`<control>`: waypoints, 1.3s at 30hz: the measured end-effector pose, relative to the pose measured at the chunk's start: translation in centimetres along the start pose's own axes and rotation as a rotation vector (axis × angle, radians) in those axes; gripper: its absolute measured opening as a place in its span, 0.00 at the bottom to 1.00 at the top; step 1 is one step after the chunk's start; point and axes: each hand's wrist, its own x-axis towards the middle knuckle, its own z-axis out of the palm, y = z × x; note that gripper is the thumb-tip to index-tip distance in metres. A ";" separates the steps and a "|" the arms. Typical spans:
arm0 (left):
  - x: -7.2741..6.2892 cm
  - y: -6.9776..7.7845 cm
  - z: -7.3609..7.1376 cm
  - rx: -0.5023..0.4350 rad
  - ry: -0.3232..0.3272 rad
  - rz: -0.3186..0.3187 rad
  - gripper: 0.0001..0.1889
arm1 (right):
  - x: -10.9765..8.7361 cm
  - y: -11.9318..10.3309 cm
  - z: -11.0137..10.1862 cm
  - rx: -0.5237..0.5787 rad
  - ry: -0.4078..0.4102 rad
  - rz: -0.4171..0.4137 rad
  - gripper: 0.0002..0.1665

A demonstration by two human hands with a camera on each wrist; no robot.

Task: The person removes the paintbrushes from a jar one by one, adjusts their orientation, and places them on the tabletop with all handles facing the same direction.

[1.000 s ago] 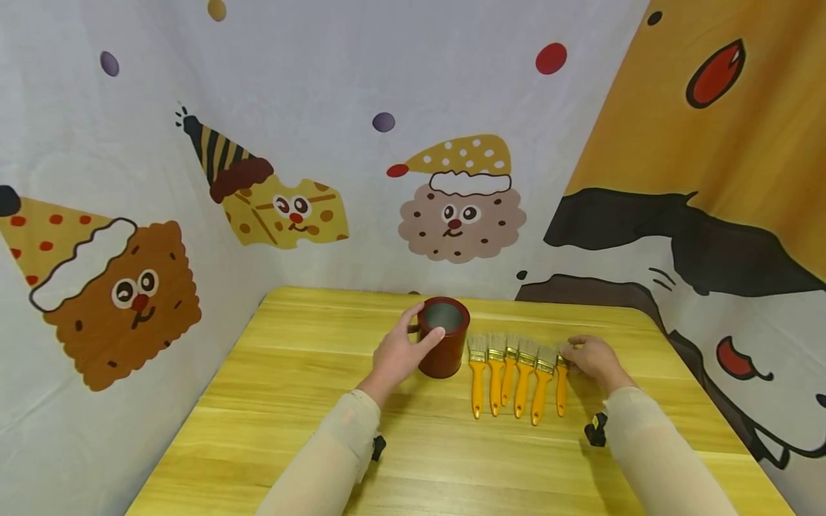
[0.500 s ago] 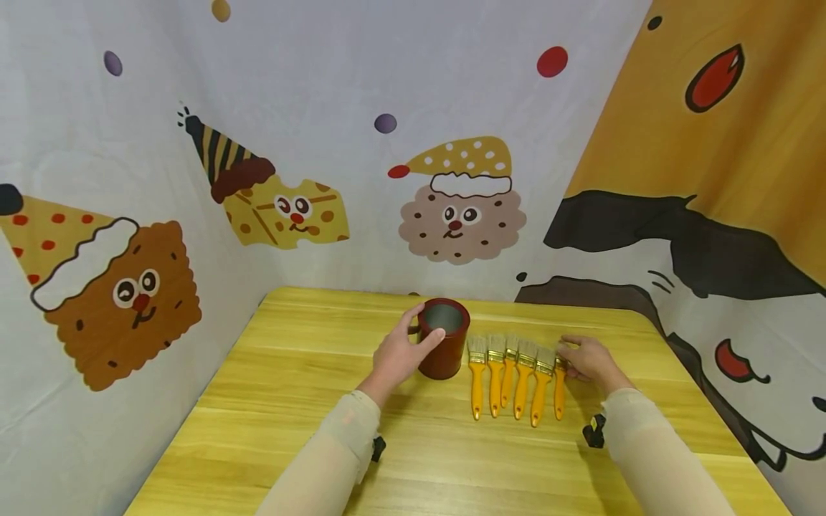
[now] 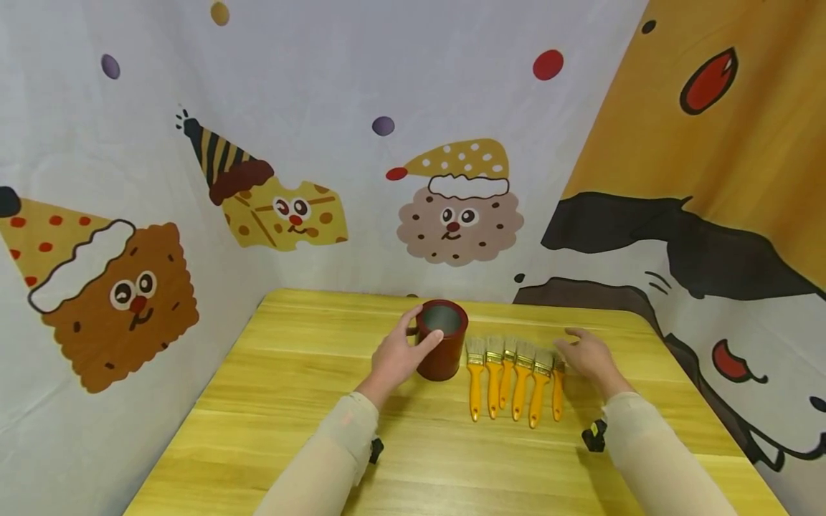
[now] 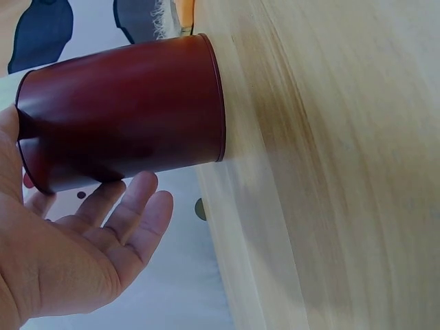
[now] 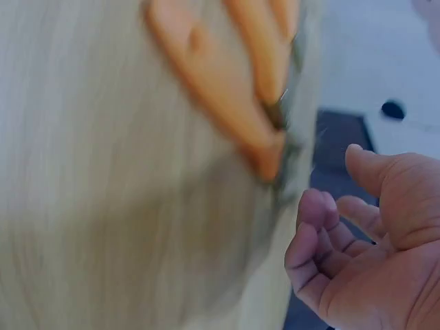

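A dark red cylindrical cup, hollow with a grey inside, stands upright near the back of the table. My left hand holds it from the left, thumb at the near side of the rim and fingers round the far side. Several flat paintbrushes with orange handles lie in a row to the cup's right, bristles pointing away from me. Over the bristle end of the rightmost paintbrush is my right hand. In the right wrist view its fingers are loosely bent, with nothing between them and a gap to the paintbrushes.
The wood-grain table ends at a cloth backdrop printed with cartoon figures, which also runs along the left and right sides. A small black device is strapped at the right wrist.
The right hand has drawn up from the rightmost paintbrush, its fingers loosening. That paintbrush has shifted slightly left, closer to its neighbour. The left hand and cup stay in place.
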 end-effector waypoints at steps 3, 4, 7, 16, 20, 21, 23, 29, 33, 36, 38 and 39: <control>0.1 -0.2 0.0 -0.003 0.003 0.006 0.40 | -0.5 -2.2 0.9 0.016 -0.003 -0.088 0.42; 0.1 -0.2 0.0 -0.003 0.004 0.007 0.40 | -0.5 -2.9 1.4 0.023 -0.005 -0.118 0.40; 0.1 -0.2 0.1 -0.007 0.003 0.009 0.40 | -0.8 -5.0 2.9 0.019 -0.012 -0.189 0.36; 0.1 0.2 0.1 -0.001 -0.002 0.006 0.40 | -2.5 -11.9 7.1 0.064 -0.029 -0.342 0.29; 0.2 0.3 0.2 0.002 -0.001 0.014 0.40 | -3.0 -13.9 8.2 0.100 -0.004 -0.379 0.27; 0.2 0.4 0.2 0.002 0.000 0.014 0.41 | -3.1 -14.2 8.4 0.106 0.006 -0.377 0.27; 0.2 0.4 0.2 0.004 0.002 0.010 0.41 | -3.3 -14.5 8.6 0.133 0.023 -0.369 0.28; 0.1 0.1 0.2 0.012 0.005 0.003 0.40 | -3.7 -14.8 8.9 0.167 0.047 -0.367 0.29; 0.0 0.1 0.2 0.030 0.013 0.009 0.40 | -4.0 -15.3 8.8 0.213 0.078 -0.375 0.26; 0.0 0.0 0.1 0.056 0.023 0.015 0.40 | -4.2 -15.6 8.7 0.257 0.113 -0.386 0.23; 0.0 0.0 0.1 0.071 0.027 0.019 0.41 | -4.4 -15.8 8.6 0.271 0.130 -0.398 0.22; 0.1 0.0 0.0 0.077 0.027 0.019 0.41 | -4.4 -15.9 8.5 0.278 0.136 -0.402 0.21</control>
